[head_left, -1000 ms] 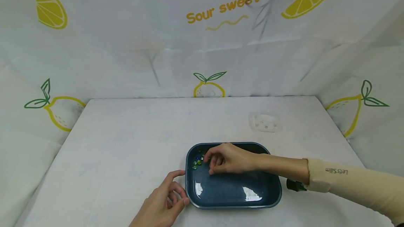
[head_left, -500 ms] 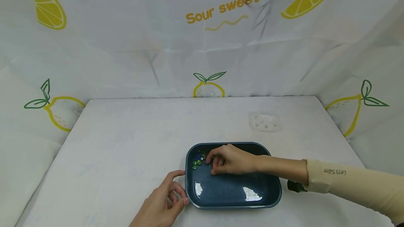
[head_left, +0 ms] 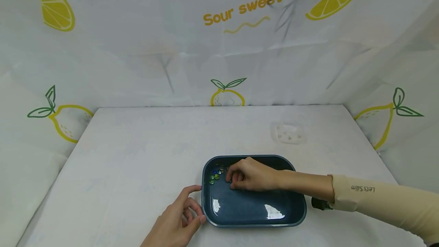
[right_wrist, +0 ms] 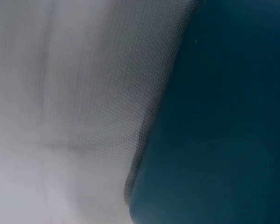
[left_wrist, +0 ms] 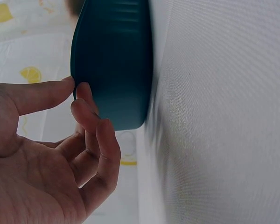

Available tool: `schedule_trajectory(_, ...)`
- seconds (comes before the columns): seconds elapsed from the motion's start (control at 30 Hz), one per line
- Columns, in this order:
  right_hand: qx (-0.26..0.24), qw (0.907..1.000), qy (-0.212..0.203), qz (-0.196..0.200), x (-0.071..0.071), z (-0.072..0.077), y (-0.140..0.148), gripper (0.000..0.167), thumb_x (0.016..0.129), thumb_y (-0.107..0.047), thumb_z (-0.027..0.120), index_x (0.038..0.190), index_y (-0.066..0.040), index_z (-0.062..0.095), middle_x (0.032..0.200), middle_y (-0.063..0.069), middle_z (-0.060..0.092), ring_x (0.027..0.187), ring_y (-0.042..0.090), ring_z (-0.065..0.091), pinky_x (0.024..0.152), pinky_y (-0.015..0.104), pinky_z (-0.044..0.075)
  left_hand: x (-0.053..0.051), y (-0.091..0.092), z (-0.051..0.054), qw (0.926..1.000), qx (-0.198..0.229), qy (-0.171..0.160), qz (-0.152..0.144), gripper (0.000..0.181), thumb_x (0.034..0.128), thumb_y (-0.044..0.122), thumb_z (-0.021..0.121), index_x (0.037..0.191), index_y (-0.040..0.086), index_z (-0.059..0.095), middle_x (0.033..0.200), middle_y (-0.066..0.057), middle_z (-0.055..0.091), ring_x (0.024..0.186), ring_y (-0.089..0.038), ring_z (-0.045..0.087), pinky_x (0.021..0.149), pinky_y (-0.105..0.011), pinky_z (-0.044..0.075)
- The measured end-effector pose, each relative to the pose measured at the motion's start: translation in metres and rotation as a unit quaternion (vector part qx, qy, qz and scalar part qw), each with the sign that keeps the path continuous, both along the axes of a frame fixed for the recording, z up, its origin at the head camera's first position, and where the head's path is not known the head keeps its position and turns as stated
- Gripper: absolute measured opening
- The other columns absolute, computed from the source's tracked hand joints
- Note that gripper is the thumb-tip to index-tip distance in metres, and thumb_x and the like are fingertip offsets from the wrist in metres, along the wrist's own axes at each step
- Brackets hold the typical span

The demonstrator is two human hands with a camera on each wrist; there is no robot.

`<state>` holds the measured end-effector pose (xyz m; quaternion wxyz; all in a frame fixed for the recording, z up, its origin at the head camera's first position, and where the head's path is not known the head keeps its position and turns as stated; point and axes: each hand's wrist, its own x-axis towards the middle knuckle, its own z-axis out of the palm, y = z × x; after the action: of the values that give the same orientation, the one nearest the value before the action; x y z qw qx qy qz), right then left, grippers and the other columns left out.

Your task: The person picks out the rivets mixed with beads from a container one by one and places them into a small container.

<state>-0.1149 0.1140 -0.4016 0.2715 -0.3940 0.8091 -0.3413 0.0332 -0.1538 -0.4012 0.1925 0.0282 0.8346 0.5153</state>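
A dark blue rectangular tray [head_left: 253,210] with rounded corners stands on the white table. Small shiny glass beads [head_left: 217,177], green, blue and clear, lie in its far left corner. My right hand [head_left: 253,174] reaches into the tray just right of these beads with its fingers curled downward. Whatever its fingertips touch is hidden. At the tray's left side, my left hand [head_left: 178,212] touches the rim with its fingertips. The left wrist view shows the thumb tip at the rim and the other fingers loosely bent by the outer wall. Only cloth and tray wall appear in the right wrist view.
A small clear plastic container [head_left: 289,133] sits behind the tray to the right. White cloth walls [head_left: 137,68] printed with lemons close in the table [head_left: 144,136] at the back and both sides. Below my right wrist is a dark device [head_left: 320,203].
My right hand has slid slightly right inside the tray, away from the corner beads, and its fingers look more tightly curled. The left hand and the tray have stayed put.
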Motion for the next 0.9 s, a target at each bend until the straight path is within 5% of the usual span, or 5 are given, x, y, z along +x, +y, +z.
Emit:
schedule_trajectory(0.43, 0.001, 0.9993, 0.037, 0.005, 0.0016, -0.0019, -0.002, 0.005, 0.097, -0.006, 0.078, 0.097, -0.01, 0.077, 0.083, -0.005, 0.075, 0.071, -0.007, 0.061, 0.068, 0.017, 0.058, 0.0003, 0.0014, 0.0012, 1.0, -0.005, 0.001, 0.004, 0.069, 0.0987, 0.025, 0.08, 0.157, 0.013, 0.045, 0.097, 0.005, 0.069, 0.067, -0.003, 0.056, 0.059, -0.023, 0.048)
schedule_trajectory(0.9, -0.01, 0.9994, 0.029, 0.013, -0.0005, -0.0016, 0.001, 0.007, 0.099, -0.006, 0.076, 0.096, -0.012, 0.077, 0.086, -0.006, 0.077, 0.072, -0.007, 0.062, 0.069, 0.018, 0.058, 0.001, 0.0015, 0.0023, 0.9999, -0.008, 0.003, 0.005, 0.068, 0.0986, 0.027, 0.08, 0.157, 0.015, 0.045, 0.098, 0.006, 0.069, 0.067, -0.002, 0.056, 0.06, -0.023, 0.048)
